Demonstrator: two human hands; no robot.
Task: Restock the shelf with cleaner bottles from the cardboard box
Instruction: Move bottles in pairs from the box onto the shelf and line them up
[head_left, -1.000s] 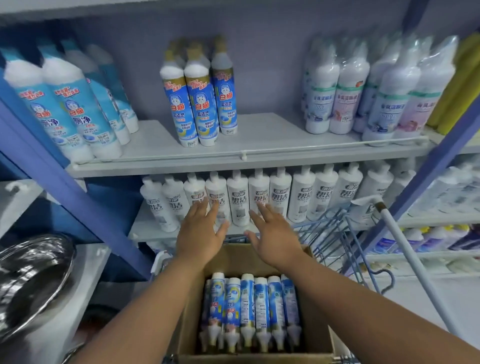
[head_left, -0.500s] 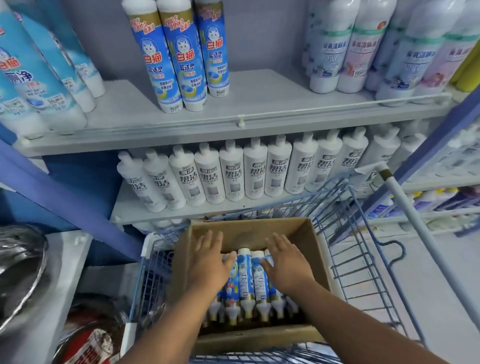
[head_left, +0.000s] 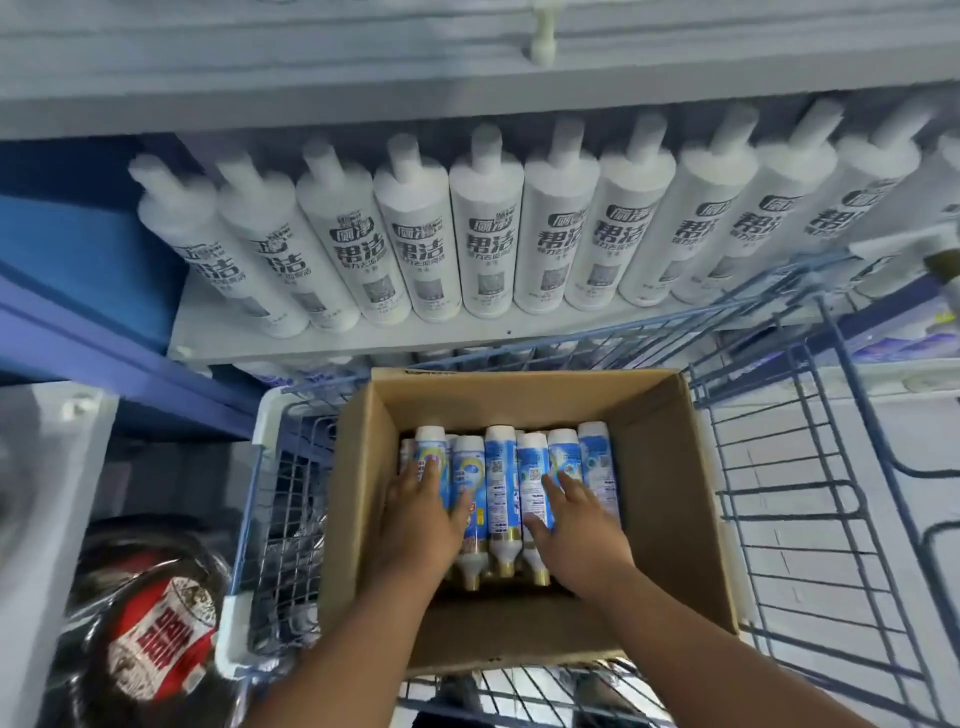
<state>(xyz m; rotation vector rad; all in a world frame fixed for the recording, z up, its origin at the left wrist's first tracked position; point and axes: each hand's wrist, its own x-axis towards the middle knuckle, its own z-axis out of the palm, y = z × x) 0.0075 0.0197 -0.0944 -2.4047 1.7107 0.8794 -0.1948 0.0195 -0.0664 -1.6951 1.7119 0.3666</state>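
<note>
Head view showed both hands, left hand (head_left: 422, 512) and right hand (head_left: 574, 525), spread flat on the blue cleaner bottles (head_left: 498, 483) inside the cardboard box (head_left: 670, 499), bottles lying lengthwise beneath the fingers, caps seemingly toward the wrists.

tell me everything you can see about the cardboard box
The cardboard box is plain brown corrugated card, open at the top, its far flap folded up. It sits in a blue wire cart in front of a shelf of white bottles. Inside, blue-and-white cleaner bottles lie side by side, nozzles toward the person, leaving the right side bare. The left hand and right hand rest flat on the bottles.
</note>
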